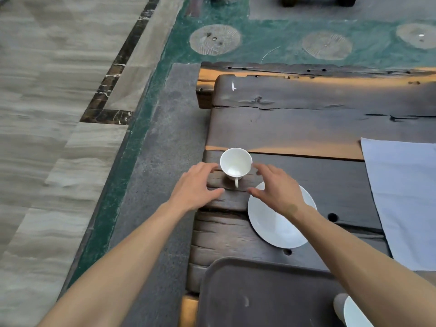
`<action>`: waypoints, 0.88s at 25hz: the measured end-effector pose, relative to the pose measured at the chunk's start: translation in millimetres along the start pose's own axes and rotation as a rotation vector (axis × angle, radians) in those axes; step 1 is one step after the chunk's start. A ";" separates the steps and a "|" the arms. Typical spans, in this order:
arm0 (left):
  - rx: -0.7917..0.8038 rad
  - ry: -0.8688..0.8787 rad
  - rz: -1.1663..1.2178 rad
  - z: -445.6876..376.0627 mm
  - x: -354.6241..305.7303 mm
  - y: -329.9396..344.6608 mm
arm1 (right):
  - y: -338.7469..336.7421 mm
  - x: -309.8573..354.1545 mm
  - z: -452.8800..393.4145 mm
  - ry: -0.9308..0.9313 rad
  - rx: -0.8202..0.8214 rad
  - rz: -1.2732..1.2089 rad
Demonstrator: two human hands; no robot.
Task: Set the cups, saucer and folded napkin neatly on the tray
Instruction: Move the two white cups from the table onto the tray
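While standing upright near the left edge of the dark wooden bench (306,128), small white porcelain cup (236,164), handle toward viewer. Left hand (197,185) and right hand (274,187) flanking it, each grip spread apart, not touching. Light, slippery, breakable; best cradled around its sides.
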State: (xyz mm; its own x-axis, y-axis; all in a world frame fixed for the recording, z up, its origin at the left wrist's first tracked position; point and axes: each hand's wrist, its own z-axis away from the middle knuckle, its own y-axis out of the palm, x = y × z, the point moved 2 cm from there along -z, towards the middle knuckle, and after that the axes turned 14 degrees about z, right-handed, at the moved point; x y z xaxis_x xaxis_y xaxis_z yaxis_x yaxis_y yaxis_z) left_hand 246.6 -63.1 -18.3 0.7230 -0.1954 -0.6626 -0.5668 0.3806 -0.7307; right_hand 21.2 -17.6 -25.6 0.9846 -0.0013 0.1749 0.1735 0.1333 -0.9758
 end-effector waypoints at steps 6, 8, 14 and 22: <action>-0.012 0.005 0.134 -43.5 9.8 10.3 | 15.5 -1.5 -43.2 -0.043 -0.003 -0.023; 0.000 0.011 0.206 -54.2 12.6 14.0 | 19.3 -3.5 -53.0 -0.062 -0.009 -0.058; 0.008 0.018 0.287 -64.4 13.4 22.8 | 26.4 -4.7 -58.8 -0.058 -0.026 -0.213; 0.027 -0.046 0.350 -34.0 -6.1 14.1 | 11.4 4.6 -30.2 -0.033 -0.022 -0.263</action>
State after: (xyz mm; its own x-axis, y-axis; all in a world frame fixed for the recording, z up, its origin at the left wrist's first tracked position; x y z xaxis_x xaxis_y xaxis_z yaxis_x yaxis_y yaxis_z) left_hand 220.8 -87.2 -30.1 0.5041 -0.0083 -0.8636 -0.7733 0.4411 -0.4556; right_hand 28.4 -46.0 -39.9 0.9044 -0.0009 0.4268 0.4242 0.1107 -0.8988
